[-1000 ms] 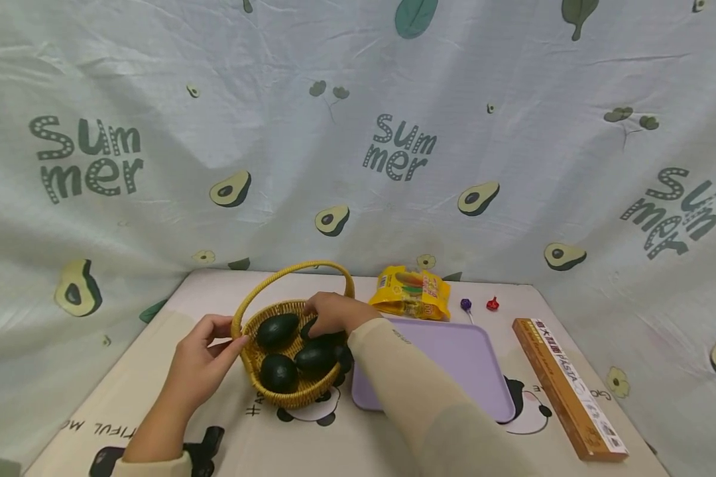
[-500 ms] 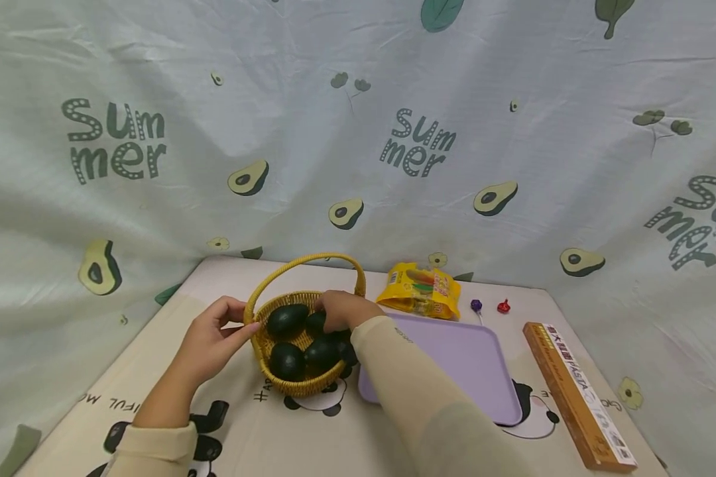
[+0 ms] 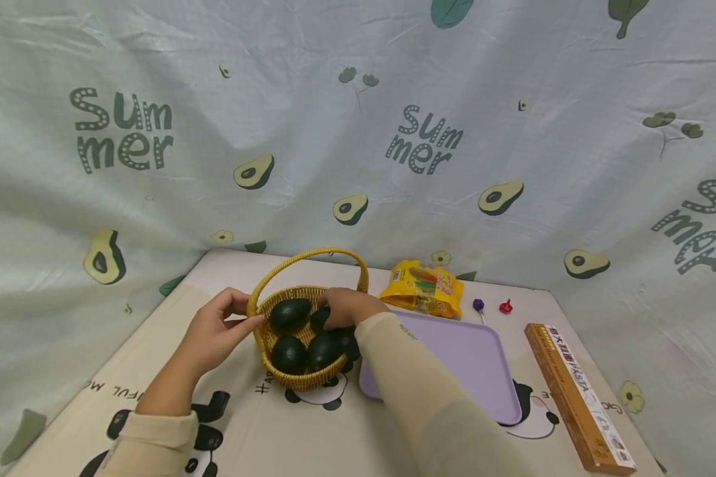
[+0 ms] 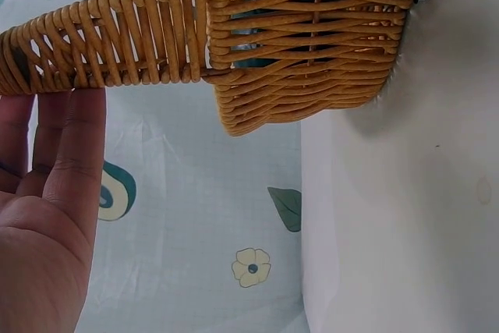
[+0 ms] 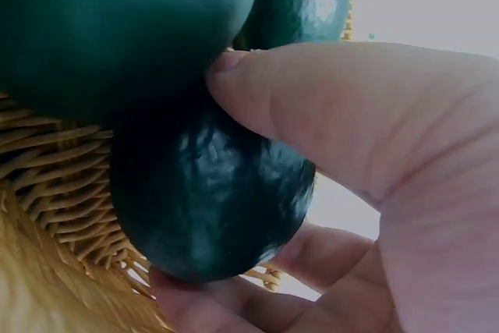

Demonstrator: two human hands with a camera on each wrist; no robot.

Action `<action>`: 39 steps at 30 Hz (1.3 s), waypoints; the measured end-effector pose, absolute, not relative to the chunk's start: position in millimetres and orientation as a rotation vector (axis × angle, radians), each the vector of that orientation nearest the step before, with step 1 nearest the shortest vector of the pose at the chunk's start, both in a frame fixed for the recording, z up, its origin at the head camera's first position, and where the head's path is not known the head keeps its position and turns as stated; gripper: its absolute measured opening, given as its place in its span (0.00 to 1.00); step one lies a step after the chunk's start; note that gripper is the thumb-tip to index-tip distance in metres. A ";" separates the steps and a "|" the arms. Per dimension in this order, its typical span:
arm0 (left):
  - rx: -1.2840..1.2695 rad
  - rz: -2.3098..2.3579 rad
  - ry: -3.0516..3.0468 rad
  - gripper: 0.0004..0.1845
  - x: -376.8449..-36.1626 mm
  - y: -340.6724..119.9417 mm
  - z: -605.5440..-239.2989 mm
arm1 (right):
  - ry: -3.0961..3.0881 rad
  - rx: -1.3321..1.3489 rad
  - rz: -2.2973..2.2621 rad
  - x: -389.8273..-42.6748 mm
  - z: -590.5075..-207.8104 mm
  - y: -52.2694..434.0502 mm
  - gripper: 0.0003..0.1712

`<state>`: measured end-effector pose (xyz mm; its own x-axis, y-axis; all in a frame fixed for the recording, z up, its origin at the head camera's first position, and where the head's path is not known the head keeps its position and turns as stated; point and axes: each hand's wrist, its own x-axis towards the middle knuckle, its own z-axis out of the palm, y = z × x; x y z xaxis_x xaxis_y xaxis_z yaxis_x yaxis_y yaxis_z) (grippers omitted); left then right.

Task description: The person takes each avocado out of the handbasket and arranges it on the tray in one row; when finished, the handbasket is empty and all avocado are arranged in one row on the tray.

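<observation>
In the head view, the right hand (image 3: 347, 307) covers most of one dark avocado (image 3: 321, 319) in the basket (image 3: 286, 376), so the grip on it is not visible there. The right wrist view is very close and partly blurred; its edges cut off the avocado (image 5: 207, 200) and the hand. In the left wrist view only a part of the left hand (image 4: 47, 216) shows. The two small candies (image 3: 492, 307) are too small to identify.
</observation>
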<state>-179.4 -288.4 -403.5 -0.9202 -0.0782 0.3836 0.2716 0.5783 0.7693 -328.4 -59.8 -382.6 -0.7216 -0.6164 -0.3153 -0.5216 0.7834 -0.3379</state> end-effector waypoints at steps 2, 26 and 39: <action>-0.156 -1.280 -2.434 0.15 -179.6 -288.2 -404.8 | 2.562 -0.866 -0.317 -329.2 -382.3 -58.4 0.30; -0.124 -1.269 -2.415 0.16 -174.4 -284.8 -407.4 | 2.395 -1.162 -0.648 -332.3 -362.0 -35.8 0.26; -0.137 -1.248 -2.412 0.16 -177.5 -282.6 -406.4 | 2.268 -1.156 -0.944 -323.3 -351.3 -7.4 0.30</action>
